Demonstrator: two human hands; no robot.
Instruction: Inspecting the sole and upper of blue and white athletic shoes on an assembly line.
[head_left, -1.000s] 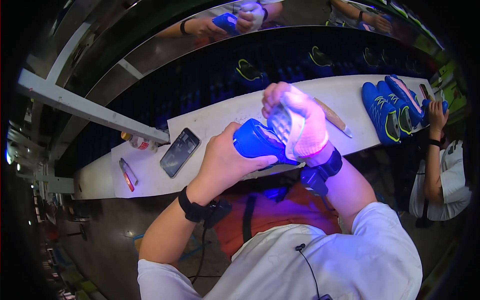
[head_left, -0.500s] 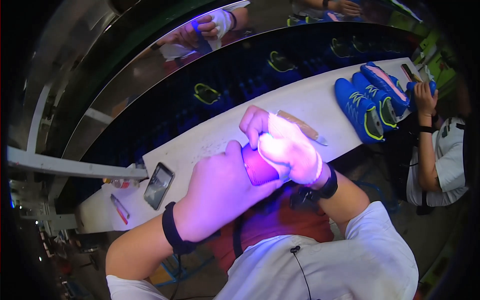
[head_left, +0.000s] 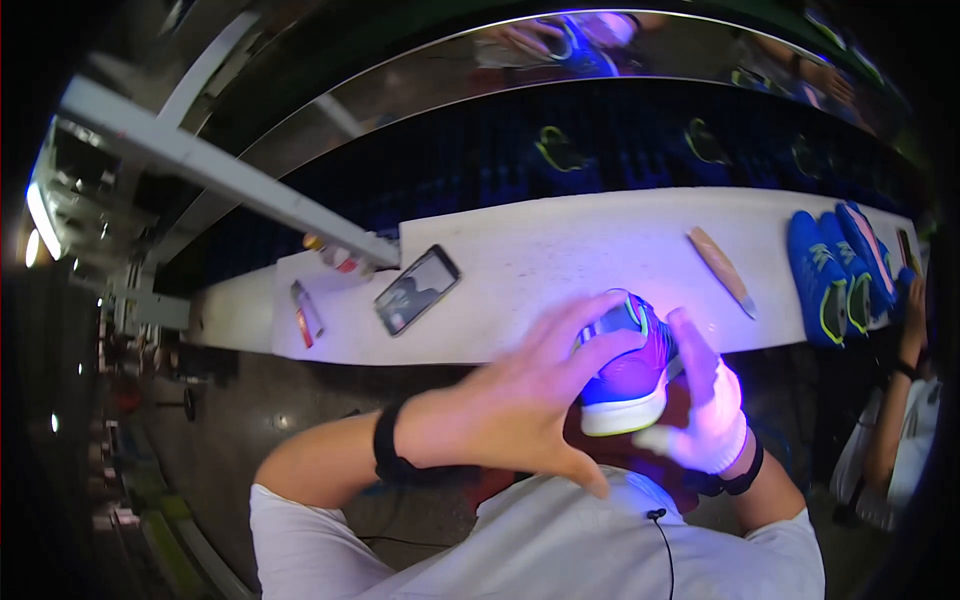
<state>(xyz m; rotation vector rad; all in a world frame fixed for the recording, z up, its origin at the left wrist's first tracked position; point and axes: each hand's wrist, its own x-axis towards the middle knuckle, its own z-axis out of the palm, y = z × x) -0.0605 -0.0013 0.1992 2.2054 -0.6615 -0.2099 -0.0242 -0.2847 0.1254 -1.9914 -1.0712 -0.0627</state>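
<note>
A blue shoe [head_left: 620, 402] with a white sole is held up over the near side of the bench, its heel toward me. Along its right side my right hand [head_left: 708, 410], in a white glove with bare fingertips, curls round it. My left hand [head_left: 530, 390] is bare and partly blurred. Its fingers stretch across the shoe's collar and its thumb sticks out well away from the sole. Bright violet light falls on the shoe and glove. The toe end is hidden behind the heel and my fingers.
On the white bench [head_left: 500, 270] lie a phone [head_left: 418, 289], a red and grey pen-like tool [head_left: 307, 315] and a tan-handled tool [head_left: 722, 270]. A small bottle [head_left: 338, 257] stands by a metal bar [head_left: 230, 165]. Blue shoes [head_left: 835, 280] and a co-worker's arm [head_left: 912, 330] are at right.
My view has swung left. The shoe has turned so its heel and white sole show; my left fingers have spread and my gloved hand has moved from its top to its right side.
</note>
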